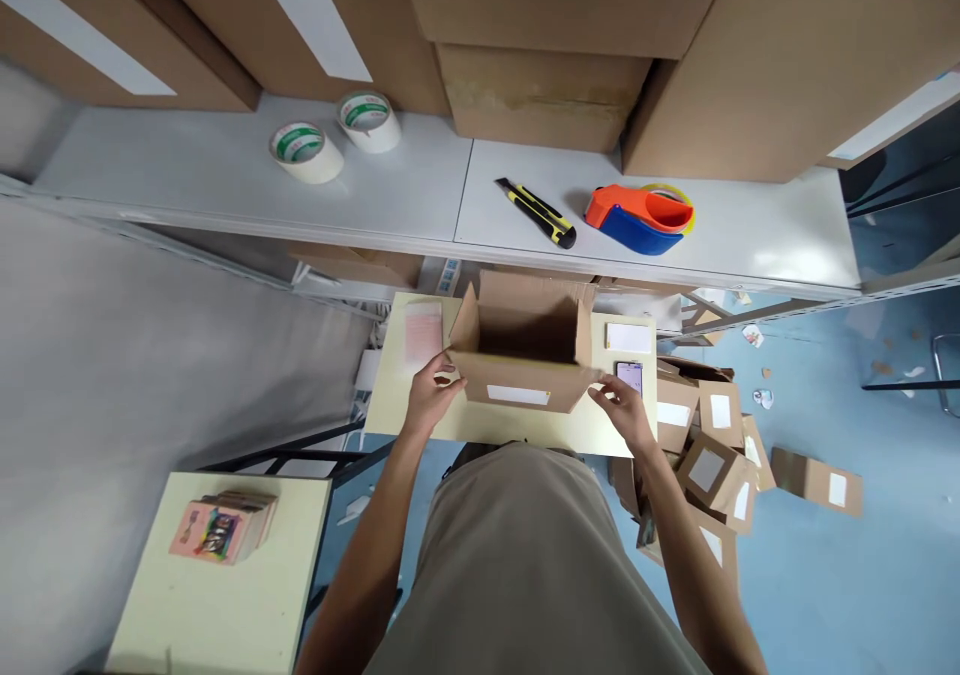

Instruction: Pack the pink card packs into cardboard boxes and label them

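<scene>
An open cardboard box (525,372) stands on the small cream table (390,417) in front of me, its top flaps raised or spread outward. A white label (518,395) is on the side facing me. My left hand (433,395) has its fingers closed on the box's near left corner. At the near right corner, my right hand (624,413) pinches the edge of the cardboard between thumb and fingers. The inside of the box is dark, so its bottom cannot be made out. Close to my right hand lies a phone (629,375) with its screen lit.
Above the table, a grey shelf (405,190) carries tape rolls (307,155), a yellow-black utility knife (536,213), an orange-blue tape dispenser (640,220) and large cartons (547,95). Books (223,528) sit on a side table (225,615) at left. Small boxes (709,465) pile up at right.
</scene>
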A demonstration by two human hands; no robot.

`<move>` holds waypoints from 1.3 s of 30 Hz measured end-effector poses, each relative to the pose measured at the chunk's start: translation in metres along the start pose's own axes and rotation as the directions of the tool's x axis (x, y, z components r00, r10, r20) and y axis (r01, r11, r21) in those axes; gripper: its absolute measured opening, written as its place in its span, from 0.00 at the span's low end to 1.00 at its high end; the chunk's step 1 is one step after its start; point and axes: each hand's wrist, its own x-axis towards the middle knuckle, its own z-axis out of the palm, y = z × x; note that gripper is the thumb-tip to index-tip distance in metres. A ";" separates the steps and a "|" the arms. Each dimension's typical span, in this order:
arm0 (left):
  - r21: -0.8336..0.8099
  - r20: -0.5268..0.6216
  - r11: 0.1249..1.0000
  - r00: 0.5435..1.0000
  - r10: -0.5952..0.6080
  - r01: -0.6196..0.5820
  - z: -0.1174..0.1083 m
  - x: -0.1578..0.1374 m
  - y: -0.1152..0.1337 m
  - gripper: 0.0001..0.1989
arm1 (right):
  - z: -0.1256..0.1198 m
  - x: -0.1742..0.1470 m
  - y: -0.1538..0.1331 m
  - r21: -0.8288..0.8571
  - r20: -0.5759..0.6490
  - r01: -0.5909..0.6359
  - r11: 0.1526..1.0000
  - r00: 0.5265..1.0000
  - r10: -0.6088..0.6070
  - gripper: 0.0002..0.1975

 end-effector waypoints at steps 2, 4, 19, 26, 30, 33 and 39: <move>0.030 0.004 0.999 1.000 -0.017 0.017 0.001 -0.008 -0.004 0.23 | 0.000 -0.005 0.003 -0.033 0.024 -0.009 0.999 1.000 0.010 0.25; 0.037 0.052 0.997 0.996 -0.074 0.072 0.008 -0.013 -0.009 0.22 | 0.002 -0.004 0.009 -0.068 0.058 0.000 0.998 0.998 0.004 0.26; -0.137 -0.028 0.979 0.987 -0.155 0.150 0.045 -0.048 -0.049 0.27 | -0.010 0.016 0.052 -0.130 0.072 -0.072 0.989 0.994 0.081 0.30; -0.199 0.036 0.967 0.987 -0.158 0.162 -0.003 -0.023 -0.076 0.37 | 0.032 -0.014 0.060 -0.206 0.135 -0.174 0.963 0.970 0.204 0.26; -0.200 0.022 0.966 0.986 -0.164 0.165 -0.046 0.003 -0.098 0.36 | 0.100 -0.044 0.033 -0.240 0.278 -0.147 0.959 0.937 0.213 0.23; -0.202 0.017 0.964 0.985 -0.174 0.174 -0.073 0.022 -0.116 0.34 | 0.170 -0.058 -0.005 -0.244 0.413 -0.077 0.967 0.894 0.175 0.15; -0.161 0.056 0.962 0.976 -0.213 0.219 -0.103 0.065 -0.152 0.30 | 0.318 -0.013 -0.065 -0.266 0.426 0.089 0.960 0.904 0.034 0.14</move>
